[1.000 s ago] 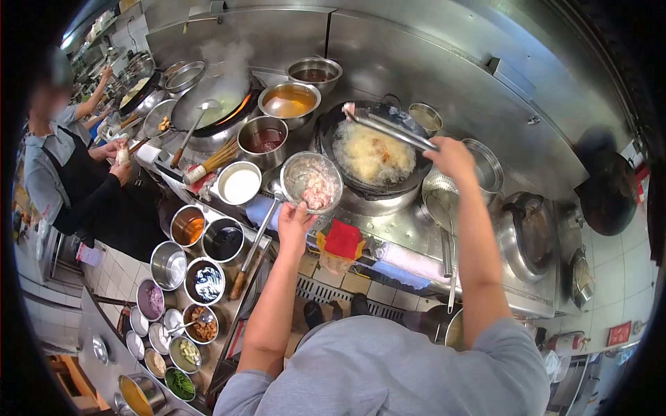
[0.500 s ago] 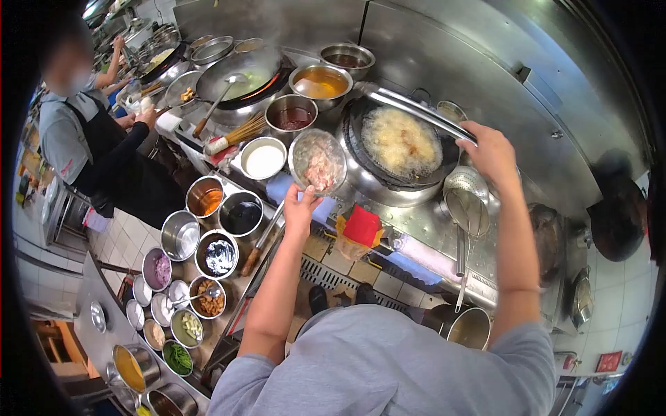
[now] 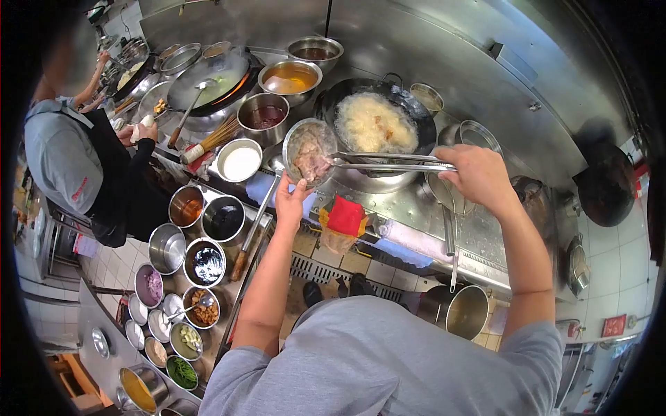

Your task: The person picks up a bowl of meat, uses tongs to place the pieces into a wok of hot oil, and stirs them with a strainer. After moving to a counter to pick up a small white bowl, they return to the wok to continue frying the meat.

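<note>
Steel shows in both my grips: tongs [image 3: 392,164] clamped in my right hand [image 3: 479,175], a metal bowl [image 3: 298,133] pinched at its near rim by the thumb and fingers of my left hand [image 3: 291,201]. Pink meat [image 3: 310,159] lies inside the bowl, just beyond my left fingertips and at the far end of the tongs from my right hand. The tong tips touch its right side; I cannot tell whether they are squeezed on a piece.

Half a second ago the tongs reached over the wok [image 3: 426,132], their tips past the frothing oil [image 3: 374,125]; now they have come down across the near side of the wok and into the bowl.

The meat looks raw and wet, pale pink with whitish patches, heaped in a loose, ragged clump. Whitish smears coat the bowl's inner wall around it.
</note>
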The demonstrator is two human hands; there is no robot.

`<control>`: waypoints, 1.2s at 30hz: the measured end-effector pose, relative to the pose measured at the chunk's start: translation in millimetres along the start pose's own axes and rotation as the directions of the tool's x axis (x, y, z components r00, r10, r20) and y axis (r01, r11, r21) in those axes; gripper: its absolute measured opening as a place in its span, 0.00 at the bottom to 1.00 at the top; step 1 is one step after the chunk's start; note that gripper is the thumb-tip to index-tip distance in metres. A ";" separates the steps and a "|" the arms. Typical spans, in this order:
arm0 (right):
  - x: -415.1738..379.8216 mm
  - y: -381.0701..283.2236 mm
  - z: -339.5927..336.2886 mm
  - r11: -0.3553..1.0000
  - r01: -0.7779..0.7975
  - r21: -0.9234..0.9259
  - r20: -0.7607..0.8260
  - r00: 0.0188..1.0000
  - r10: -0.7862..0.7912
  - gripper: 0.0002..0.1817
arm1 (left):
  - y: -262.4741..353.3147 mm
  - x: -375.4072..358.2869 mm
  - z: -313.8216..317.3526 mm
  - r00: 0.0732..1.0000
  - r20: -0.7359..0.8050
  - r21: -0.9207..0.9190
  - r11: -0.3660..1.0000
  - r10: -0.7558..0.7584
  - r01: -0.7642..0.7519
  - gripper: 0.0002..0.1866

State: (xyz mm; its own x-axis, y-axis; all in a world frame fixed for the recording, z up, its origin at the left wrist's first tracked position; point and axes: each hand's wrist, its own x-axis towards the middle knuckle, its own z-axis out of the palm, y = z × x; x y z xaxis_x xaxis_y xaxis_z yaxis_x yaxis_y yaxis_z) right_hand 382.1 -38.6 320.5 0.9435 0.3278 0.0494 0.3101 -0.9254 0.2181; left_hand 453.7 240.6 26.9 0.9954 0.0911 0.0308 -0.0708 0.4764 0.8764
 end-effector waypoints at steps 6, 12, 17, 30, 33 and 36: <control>-11.3 29.9 -6.9 0.952 -0.261 0.156 -0.076 0.958 0.275 0.16 | -0.8 -2.9 -11.4 0.996 -0.086 -0.050 0.999 -0.022 0.018 0.05; 40.0 38.1 52.8 0.906 -0.408 0.112 0.047 0.913 0.405 0.19 | 4.5 -5.8 -8.4 0.984 -0.153 -0.062 0.995 -0.091 0.083 0.05; 98.4 37.4 117.3 0.872 -0.467 0.147 0.060 0.884 0.464 0.21 | 11.8 -8.2 -0.1 0.985 -0.159 -0.085 0.995 -0.064 0.051 0.05; 11.4 -14.0 -13.8 0.999 -0.012 0.053 -0.092 0.996 0.017 0.20 | 14.0 -4.9 -24.3 0.967 -0.138 0.164 0.968 0.214 -0.190 0.08; 2.9 -27.1 -11.9 0.997 0.025 0.069 0.036 0.999 -0.028 0.20 | 10.0 -4.1 -9.1 0.937 -0.103 0.227 0.925 0.333 -0.304 0.09; 10.9 -25.6 14.4 0.993 0.016 0.116 0.015 1.000 -0.018 0.19 | -1.6 -1.7 -6.0 0.896 -0.009 0.522 0.767 0.443 -0.374 0.11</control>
State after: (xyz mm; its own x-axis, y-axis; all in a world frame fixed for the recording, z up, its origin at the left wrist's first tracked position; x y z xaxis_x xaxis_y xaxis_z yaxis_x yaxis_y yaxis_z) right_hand 386.1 -14.1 301.4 0.9395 0.3412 0.0312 0.3364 -0.9359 0.1046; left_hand 451.7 244.9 22.6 0.8603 0.3009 0.4115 -0.3922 -0.1251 0.9114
